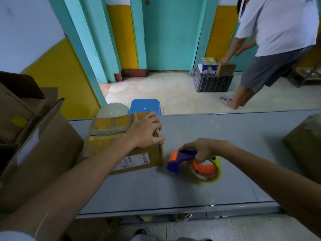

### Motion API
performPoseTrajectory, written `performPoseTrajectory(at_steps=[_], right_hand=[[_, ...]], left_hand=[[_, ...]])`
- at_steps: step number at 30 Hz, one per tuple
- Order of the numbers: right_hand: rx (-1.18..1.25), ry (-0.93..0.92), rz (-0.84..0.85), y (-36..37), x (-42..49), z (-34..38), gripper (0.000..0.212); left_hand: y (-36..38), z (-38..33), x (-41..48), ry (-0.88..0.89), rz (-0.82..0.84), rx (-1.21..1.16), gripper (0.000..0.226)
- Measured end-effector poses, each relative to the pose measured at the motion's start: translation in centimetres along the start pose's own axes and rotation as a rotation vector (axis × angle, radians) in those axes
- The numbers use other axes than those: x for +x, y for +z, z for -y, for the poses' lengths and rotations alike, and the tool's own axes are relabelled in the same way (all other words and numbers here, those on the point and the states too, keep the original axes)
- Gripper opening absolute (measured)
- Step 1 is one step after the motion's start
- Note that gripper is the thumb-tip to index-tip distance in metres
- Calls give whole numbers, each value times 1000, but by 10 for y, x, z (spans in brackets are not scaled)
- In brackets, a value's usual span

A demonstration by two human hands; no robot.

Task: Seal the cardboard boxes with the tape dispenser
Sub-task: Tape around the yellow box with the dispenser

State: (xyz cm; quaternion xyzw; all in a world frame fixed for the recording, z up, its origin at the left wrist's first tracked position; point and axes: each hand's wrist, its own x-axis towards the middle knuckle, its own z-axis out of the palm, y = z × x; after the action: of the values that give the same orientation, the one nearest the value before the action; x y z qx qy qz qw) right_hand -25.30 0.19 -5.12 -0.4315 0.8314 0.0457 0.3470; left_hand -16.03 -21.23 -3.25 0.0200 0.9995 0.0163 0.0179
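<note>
A small cardboard box (111, 136) with old tape strips and a white label lies on the grey table (225, 136), left of centre. My left hand (147, 130) rests on its top right corner, fingers curled over the edge. Just right of the box, my right hand (204, 150) grips the purple handle of the tape dispenser (194, 164). The dispenser has an orange roller and hub and a yellowish roll of clear tape. It sits on the table, apart from the box.
Large open cardboard boxes (34, 136) stand at the left. Another wrapped box (307, 141) sits at the table's right edge. Beyond the table are a blue stool (145, 106), a black crate (212, 82) with boxes, and a person (271, 49) bending over it.
</note>
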Motion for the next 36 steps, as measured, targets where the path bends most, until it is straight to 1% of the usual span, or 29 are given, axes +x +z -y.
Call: performPoseTrajectory(at_steps=[4,5,6,7,8,9,10,11,12,13,14,15,16,17,18,19,21,23,24,25,26,28,29,30,31,33,34,35,36], right_hand=[[-287,119,-23,-37,-24,-24,60],[-321,137,-57,-44,-30,-30,61],[-343,149,-103,-52,-36,-34,62],[-360,157,-158,-58,-40,-38,65],[-359,164,-223,-64,-44,-41,68],[-334,170,-292,-68,-47,-43,70],[-288,173,-348,-71,-47,-43,71],[-239,172,-388,-71,-46,-42,72],[-204,170,-412,-72,-43,-40,72],[-190,161,-422,-72,-40,-37,73],[-191,145,-426,-72,-37,-32,73],[-199,124,-431,-72,-34,-28,73],[-206,105,-436,-72,-31,-23,73],[-214,89,-445,-73,-28,-19,73],[-218,75,-464,-76,-27,-15,72],[-217,67,-490,-80,-25,-12,72],[-194,52,-551,-90,-24,-8,75],[-174,2,-614,-99,-24,-4,79],[-161,-20,-633,-103,-26,0,80],[-155,-45,-646,-106,-26,5,81],[-161,-75,-658,-109,-28,11,81],[-189,-137,-659,-113,-31,26,82],[-207,-168,-652,-114,-33,32,82],[-224,-196,-644,-114,-35,37,82],[-230,-223,-636,-113,-37,41,82],[-216,-284,-620,-111,-43,48,80],[-206,-321,-614,-109,-47,51,80],[-202,-357,-611,-109,-49,54,80],[-208,-387,-609,-108,-52,58,81]], left_hand=[[-3,-10,11,-237,74,3,52],[-6,-14,14,-275,93,-26,56],[-9,-16,17,-308,83,-117,57],[-16,-16,18,-336,24,-280,55],[-26,-11,17,-342,-74,-481,49],[-37,-2,11,-312,-216,-658,40],[-46,12,3,-254,-341,-702,34],[-50,29,-9,-209,-388,-630,33],[-52,47,-22,-195,-361,-511,39],[-46,68,-36,-235,-262,-398,47],[-37,86,-51,-319,-127,-317,54],[-24,101,-66,-423,-3,-282,61],[-11,111,-80,-515,77,-305,68],[1,116,-92,-614,83,-419,72],[9,115,-100,-705,18,-576,69],[14,111,-102,-793,-89,-719,61],[21,99,-94,-967,-263,-825,51],[24,85,-83,-1127,-413,-879,49],[23,75,-78,-1181,-465,-944,47],[25,66,-73,-1208,-470,-1067,45],[28,56,-67,-1207,-427,-1249,42],[30,30,-59,-1120,-242,-1649,41],[29,18,-58,-1087,-170,-1707,43],[30,10,-58,-1061,-158,-1637,46],[27,8,-59,-1036,-197,-1469,48],[15,13,-65,-1012,-432,-1100,44],[2,13,-71,-948,-570,-1059,37],[-10,15,-76,-864,-646,-1122,32],[-22,16,-79,-769,-640,-1275,29]])
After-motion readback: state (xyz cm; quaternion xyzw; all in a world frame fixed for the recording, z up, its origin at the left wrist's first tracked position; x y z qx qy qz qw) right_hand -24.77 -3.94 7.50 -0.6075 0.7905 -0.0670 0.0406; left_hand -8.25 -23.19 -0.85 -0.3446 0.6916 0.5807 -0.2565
